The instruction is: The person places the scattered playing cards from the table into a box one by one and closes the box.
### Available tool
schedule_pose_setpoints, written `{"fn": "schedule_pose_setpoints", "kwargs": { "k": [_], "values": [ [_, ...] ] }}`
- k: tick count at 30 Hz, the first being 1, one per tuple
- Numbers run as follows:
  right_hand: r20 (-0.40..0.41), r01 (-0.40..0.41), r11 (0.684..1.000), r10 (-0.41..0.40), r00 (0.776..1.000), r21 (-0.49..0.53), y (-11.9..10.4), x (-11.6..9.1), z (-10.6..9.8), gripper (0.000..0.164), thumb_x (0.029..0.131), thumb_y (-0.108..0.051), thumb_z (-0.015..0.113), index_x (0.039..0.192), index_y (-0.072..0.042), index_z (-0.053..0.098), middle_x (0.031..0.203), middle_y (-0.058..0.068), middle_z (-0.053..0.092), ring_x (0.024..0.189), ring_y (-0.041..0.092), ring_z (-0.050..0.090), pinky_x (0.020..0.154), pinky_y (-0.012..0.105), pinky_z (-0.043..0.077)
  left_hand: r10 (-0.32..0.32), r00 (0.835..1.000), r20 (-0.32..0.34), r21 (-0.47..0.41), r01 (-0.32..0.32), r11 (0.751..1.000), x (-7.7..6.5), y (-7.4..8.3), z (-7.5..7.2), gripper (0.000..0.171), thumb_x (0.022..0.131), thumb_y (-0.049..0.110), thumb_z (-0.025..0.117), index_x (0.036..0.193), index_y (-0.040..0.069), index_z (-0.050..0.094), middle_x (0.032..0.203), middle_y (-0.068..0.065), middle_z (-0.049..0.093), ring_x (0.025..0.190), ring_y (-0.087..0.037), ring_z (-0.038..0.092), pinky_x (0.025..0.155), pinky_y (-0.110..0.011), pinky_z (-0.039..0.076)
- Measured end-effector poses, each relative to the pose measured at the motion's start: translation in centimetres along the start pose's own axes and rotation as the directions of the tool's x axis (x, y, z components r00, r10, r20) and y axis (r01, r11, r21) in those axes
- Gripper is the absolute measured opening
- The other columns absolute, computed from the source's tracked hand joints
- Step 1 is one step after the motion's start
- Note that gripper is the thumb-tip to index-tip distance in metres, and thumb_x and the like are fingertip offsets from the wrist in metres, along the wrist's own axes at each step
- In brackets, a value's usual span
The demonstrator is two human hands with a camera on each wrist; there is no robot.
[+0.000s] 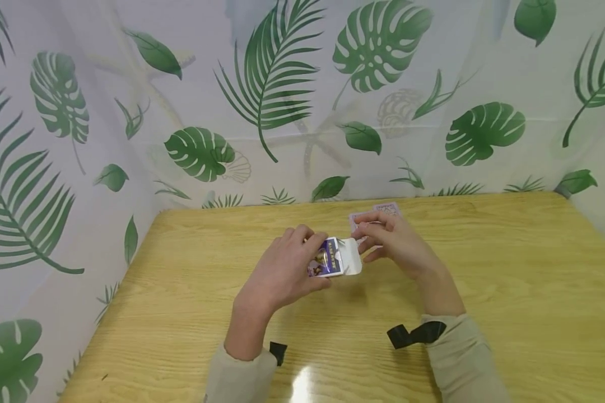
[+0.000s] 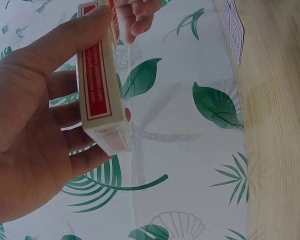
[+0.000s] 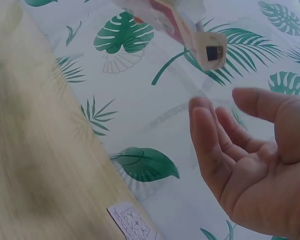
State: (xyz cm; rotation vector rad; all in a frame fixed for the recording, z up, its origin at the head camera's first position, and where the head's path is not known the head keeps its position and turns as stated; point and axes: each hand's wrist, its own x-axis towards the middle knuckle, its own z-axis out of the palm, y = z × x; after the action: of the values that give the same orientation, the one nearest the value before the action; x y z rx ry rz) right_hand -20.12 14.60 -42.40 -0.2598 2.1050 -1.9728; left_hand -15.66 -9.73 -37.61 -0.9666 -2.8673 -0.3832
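My left hand point(image 1: 284, 268) grips a playing card box point(image 1: 326, 258) above the table, thumb on one side and fingers on the other. The box's white end flap point(image 1: 352, 256) stands folded out toward the right. In the left wrist view, the box's narrow side shows a red panel with white lettering. Close to the flap, my right hand point(image 1: 400, 243) holds nothing; its fingers are loosely bent, and in the right wrist view the palm is bare with the thumb apart from the fingers. Beyond that hand, patterned playing cards point(image 1: 386, 209) lie on the table, partly hidden by it.
The wooden table point(image 1: 181, 313) carries the cards near its back edge. Behind it and to the left hangs a white cloth point(image 1: 292, 173) printed with green leaves. Black straps point(image 1: 415, 334) hang at both sleeve cuffs.
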Motion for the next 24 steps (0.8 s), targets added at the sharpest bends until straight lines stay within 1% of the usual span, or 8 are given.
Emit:
{"fn": "schedule_pose_setpoints", "kwargs": {
  "k": [4, 6, 9, 12, 17, 19, 21, 24],
  "values": [
    [-0.073, -0.053, 0.999, 0.053, 0.996, 0.012, 0.2, 0.3, -0.6, 0.043, 0.102, -0.022, 0.056, 0.134, 0.007, 0.047, 0.105, 0.007, 0.064, 0.082, 0.014, 0.065, 0.070, 0.029, 0.057, -0.036, 0.999, 0.016, -0.046, 0.036, 0.998, -0.2, -0.3, 0.0, 0.070, 0.081, 0.044, 0.081, 0.136, 0.011, 0.054, 0.120, -0.006, 0.056, 0.099, -0.018, 0.053, 0.084, -0.032, 0.048],
    [-0.112, -0.083, 0.996, 0.079, 0.991, -0.025, 0.4, 0.5, -1.2, 0.043, 0.102, -0.022, 0.057, 0.133, 0.006, 0.049, 0.109, 0.009, 0.063, 0.085, 0.015, 0.064, 0.072, 0.030, 0.058, -0.058, 0.998, 0.029, -0.091, 0.060, 0.994, -0.2, -0.4, 0.0, 0.071, 0.081, 0.046, 0.081, 0.136, 0.010, 0.054, 0.119, -0.005, 0.056, 0.096, -0.015, 0.052, 0.082, -0.030, 0.049],
    [-0.165, -0.113, 0.983, 0.089, 0.982, -0.146, 0.5, 0.9, -2.4, 0.043, 0.101, -0.021, 0.057, 0.134, 0.006, 0.049, 0.118, 0.017, 0.059, 0.094, 0.021, 0.062, 0.076, 0.032, 0.058, -0.074, 0.996, 0.040, -0.152, 0.079, 0.985, 0.2, -0.5, 0.0, 0.071, 0.082, 0.049, 0.079, 0.134, 0.009, 0.053, 0.117, -0.004, 0.054, 0.093, -0.013, 0.051, 0.079, -0.028, 0.049],
    [-0.202, -0.144, 0.941, 0.083, 0.976, -0.308, 0.9, 1.1, -3.6, 0.044, 0.100, -0.018, 0.056, 0.134, 0.008, 0.048, 0.125, 0.025, 0.055, 0.104, 0.030, 0.058, 0.079, 0.036, 0.057, -0.080, 0.996, 0.047, -0.185, 0.088, 0.979, 0.4, -0.6, 0.1, 0.070, 0.083, 0.048, 0.078, 0.133, 0.006, 0.052, 0.116, -0.005, 0.053, 0.093, -0.013, 0.050, 0.080, -0.027, 0.049],
    [-0.216, -0.183, 0.818, 0.074, 0.974, -0.545, 2.0, 1.8, -4.9, 0.052, 0.092, -0.014, 0.063, 0.135, 0.011, 0.048, 0.133, 0.032, 0.049, 0.118, 0.042, 0.050, 0.091, 0.049, 0.050, -0.099, 0.994, 0.048, -0.172, 0.106, 0.979, 0.3, -0.7, 0.2, 0.070, 0.083, 0.046, 0.078, 0.132, 0.005, 0.051, 0.114, -0.005, 0.052, 0.092, -0.013, 0.050, 0.077, -0.026, 0.049],
    [-0.202, -0.171, 0.752, 0.052, 0.978, -0.636, 2.3, 2.3, -5.1, 0.053, 0.089, -0.014, 0.066, 0.133, 0.012, 0.050, 0.131, 0.034, 0.051, 0.117, 0.044, 0.051, 0.093, 0.052, 0.048, -0.104, 0.993, 0.046, -0.160, 0.110, 0.981, 0.3, -0.7, 0.3, 0.069, 0.083, 0.046, 0.079, 0.131, 0.005, 0.051, 0.113, -0.005, 0.052, 0.092, -0.013, 0.050, 0.076, -0.025, 0.049],
    [-0.184, -0.152, 0.684, 0.026, 0.983, -0.713, 2.6, 2.8, -5.2, 0.050, 0.088, -0.013, 0.067, 0.129, 0.013, 0.053, 0.127, 0.035, 0.055, 0.113, 0.044, 0.053, 0.092, 0.053, 0.047, -0.107, 0.993, 0.045, -0.152, 0.112, 0.982, 0.2, -0.7, 0.2, 0.069, 0.083, 0.047, 0.079, 0.131, 0.006, 0.051, 0.114, -0.004, 0.052, 0.092, -0.013, 0.050, 0.076, -0.025, 0.049],
    [-0.191, -0.169, 0.593, 0.027, 0.981, -0.788, 2.8, 3.4, -5.4, 0.048, 0.087, -0.016, 0.065, 0.127, 0.010, 0.057, 0.123, 0.035, 0.053, 0.106, 0.042, 0.051, 0.084, 0.053, 0.047, -0.108, 0.993, 0.049, -0.143, 0.114, 0.983, 0.2, -0.8, 0.3, 0.069, 0.082, 0.047, 0.079, 0.132, 0.007, 0.052, 0.115, -0.004, 0.053, 0.092, -0.013, 0.049, 0.076, -0.025, 0.049]
  ]
}}
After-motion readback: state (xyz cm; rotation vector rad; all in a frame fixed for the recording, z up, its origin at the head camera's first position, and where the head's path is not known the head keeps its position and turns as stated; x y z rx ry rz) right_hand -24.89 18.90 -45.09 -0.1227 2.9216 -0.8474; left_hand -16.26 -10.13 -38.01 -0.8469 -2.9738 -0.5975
